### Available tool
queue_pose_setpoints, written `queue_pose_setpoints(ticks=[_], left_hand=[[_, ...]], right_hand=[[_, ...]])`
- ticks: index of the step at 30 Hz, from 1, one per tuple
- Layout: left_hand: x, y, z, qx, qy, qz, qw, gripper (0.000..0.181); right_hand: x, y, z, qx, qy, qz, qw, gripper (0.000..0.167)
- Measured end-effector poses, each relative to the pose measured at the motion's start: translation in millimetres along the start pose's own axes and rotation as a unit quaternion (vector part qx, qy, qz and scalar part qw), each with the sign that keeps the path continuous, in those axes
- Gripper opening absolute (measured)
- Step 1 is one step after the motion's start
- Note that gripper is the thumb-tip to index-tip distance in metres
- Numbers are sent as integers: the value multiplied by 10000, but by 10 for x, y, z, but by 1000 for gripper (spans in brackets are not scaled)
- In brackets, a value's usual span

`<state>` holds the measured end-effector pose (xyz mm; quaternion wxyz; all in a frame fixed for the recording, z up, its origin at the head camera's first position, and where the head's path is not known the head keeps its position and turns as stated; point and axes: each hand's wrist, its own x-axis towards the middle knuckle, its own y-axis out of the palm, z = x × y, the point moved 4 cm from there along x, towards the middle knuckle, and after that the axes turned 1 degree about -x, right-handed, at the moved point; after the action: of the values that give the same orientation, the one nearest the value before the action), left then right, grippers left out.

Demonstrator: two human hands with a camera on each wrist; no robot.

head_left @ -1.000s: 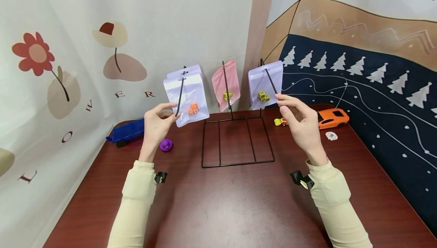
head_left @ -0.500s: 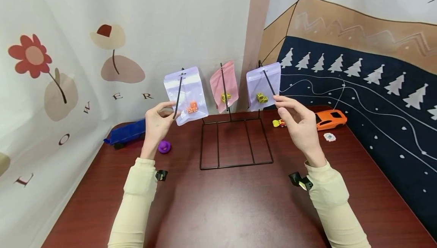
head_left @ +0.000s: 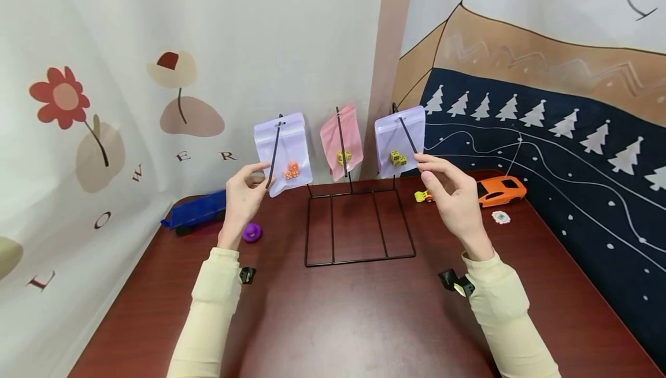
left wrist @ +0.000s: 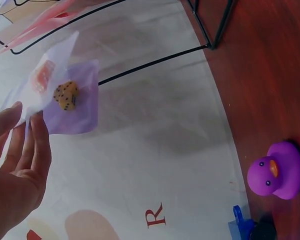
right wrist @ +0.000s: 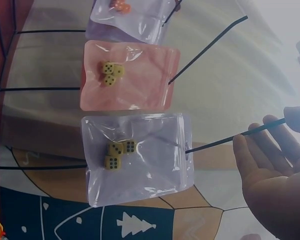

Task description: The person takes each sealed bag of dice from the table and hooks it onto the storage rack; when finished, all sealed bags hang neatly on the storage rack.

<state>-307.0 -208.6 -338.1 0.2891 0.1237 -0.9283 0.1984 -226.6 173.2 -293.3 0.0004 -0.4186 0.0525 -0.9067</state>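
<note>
A black wire display rack (head_left: 360, 260) stands on the table, with zip pouches of dice on its three hooks. The left hook carries a lilac pouch (head_left: 281, 135) with orange dice, in front of another lilac pouch (left wrist: 85, 117) with yellow dice. My left hand (head_left: 243, 196) pinches that hook near its tip, beside the front pouch. On the middle hook hangs a pink pouch (head_left: 340, 135) with yellow dice. At the right, my right hand (head_left: 457, 199) pinches the end of the right hook (right wrist: 215, 144), which bears a lilac pouch (right wrist: 155, 175) with yellow dice.
Behind the left hand lies a blue toy truck (head_left: 195, 214), with a purple rubber duck (left wrist: 280, 172) nearby. An orange toy car (head_left: 502, 191), a small yellow toy (head_left: 422, 196) and a white chip (head_left: 501, 217) lie at the right. Printed curtains close off the back.
The front lilac pouch on the left hook has slid back against the one behind it. Both hands have kept their places at the hooks. The head view has tilted slightly up.
</note>
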Motion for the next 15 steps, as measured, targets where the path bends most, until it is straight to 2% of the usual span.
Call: queue_pose_setpoints(ticks=[6, 12, 15], left_hand=[[-8, -23, 26, 159, 508, -200, 9984, 32], [-129, -62, 16, 206, 863, -401, 9953, 32], [-218, -74, -39, 331, 1027, -518, 9928, 29]], right_hand=[[31, 3, -9, -78, -6, 6, 10000, 19], [36, -5, 29, -360, -47, 7, 9993, 21], [39, -49, 13, -508, -195, -140, 9984, 24]])
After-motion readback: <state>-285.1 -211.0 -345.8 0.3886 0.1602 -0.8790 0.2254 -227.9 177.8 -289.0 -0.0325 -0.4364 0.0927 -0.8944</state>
